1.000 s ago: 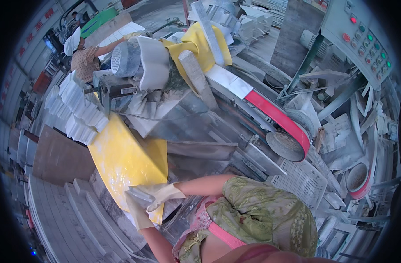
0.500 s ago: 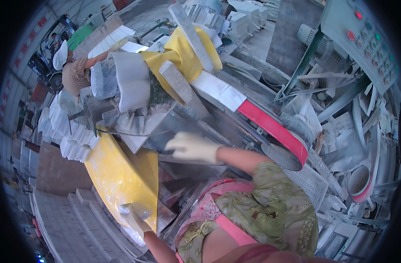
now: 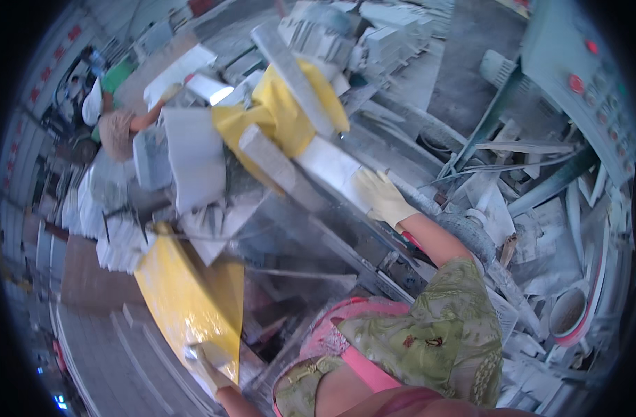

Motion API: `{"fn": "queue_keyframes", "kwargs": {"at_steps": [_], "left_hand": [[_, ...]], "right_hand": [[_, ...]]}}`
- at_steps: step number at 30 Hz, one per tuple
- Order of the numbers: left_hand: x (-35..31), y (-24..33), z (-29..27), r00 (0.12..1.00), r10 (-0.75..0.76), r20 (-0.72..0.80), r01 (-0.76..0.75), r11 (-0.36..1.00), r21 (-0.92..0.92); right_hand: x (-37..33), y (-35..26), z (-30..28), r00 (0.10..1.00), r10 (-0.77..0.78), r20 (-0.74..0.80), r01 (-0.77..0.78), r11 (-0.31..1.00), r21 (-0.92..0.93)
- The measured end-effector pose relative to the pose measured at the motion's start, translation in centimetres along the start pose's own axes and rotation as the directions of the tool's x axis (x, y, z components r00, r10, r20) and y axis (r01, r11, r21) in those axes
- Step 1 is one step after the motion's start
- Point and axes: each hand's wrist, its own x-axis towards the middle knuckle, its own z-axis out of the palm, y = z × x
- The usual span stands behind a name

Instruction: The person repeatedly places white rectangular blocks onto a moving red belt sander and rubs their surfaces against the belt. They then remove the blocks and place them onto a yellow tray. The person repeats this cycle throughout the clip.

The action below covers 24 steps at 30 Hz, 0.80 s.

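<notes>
My right hand (image 3: 382, 196), in a cream glove, lies with its fingers stretched out on white rectangular slabs (image 3: 325, 161) along a narrow conveyor belt. My left hand (image 3: 205, 370), also gloved, is low on a wet, shiny yellow sheet (image 3: 186, 295) that slopes down toward me. Its fingers close around a pale flat piece (image 3: 221, 358), whose kind I cannot make out. Beneath the right forearm, a little of the red belt (image 3: 411, 240) shows; the arm covers most of it.
Another yellow sheet (image 3: 280, 97) drapes over the machine beneath a grey bar (image 3: 290, 76). A co-worker (image 3: 116, 132) in a hat works at the far left. A green control panel (image 3: 582, 90) stands at right, above broken stone scraps (image 3: 540, 222). Grey stacked slabs (image 3: 116, 354) lie at lower left.
My right hand has moved right and up, from above the machine onto the white slabs on the belt. My left hand has shifted slightly down and left on the yellow sheet.
</notes>
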Motion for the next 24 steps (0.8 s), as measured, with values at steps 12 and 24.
{"fn": "queue_keyframes", "kwargs": {"at_steps": [12,24], "left_hand": [[-0.8,0.8,0.1,0.996,-0.078,-0.034,0.078,0.997,-0.009],[-0.6,0.1,0.2,0.991,-0.131,0.005,0.131,0.990,-0.058]], "right_hand": [[2.9,0.5,0.5,0.934,-0.053,-0.354,0.007,0.991,-0.130],[8.5,-0.5,0.2,0.983,-0.152,-0.101,0.145,0.986,-0.077]]}}
